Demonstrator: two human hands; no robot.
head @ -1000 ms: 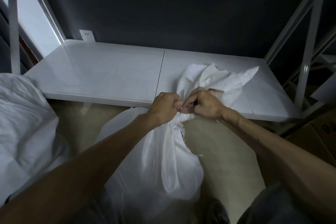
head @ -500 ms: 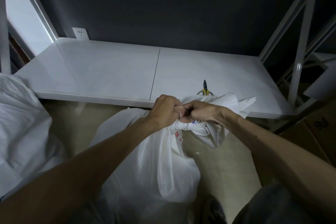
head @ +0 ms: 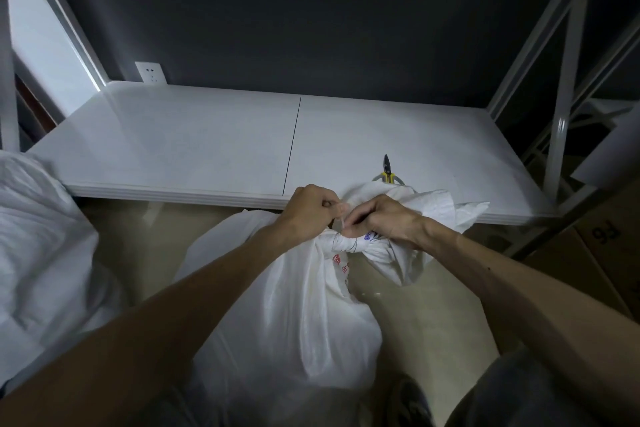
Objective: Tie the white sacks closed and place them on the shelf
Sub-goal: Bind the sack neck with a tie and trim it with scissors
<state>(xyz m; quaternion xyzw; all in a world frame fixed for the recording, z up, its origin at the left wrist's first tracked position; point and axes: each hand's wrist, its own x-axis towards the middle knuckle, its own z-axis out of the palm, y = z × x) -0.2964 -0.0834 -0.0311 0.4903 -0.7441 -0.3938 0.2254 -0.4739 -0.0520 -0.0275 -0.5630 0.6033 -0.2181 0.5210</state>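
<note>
Since 1 second earlier the sack's [head: 287, 315] loose top had flopped from upright down to the right, baring the cutters [head: 388, 168] on the shelf [head: 194, 142], and both hands had drawn slightly apart. Left hand [head: 306, 217], fingers curled, pinched the upper end of a thin tie [head: 343, 222]. Right hand [head: 384, 222] pinched its lower end, the other fingers curled over the bunched neck [head: 341, 243]. The sack stood on the floor [head: 138, 246] at centre frame, its top lying over the shelf edge. A 2nd sack [head: 38, 239] sat at the left edge.
</note>
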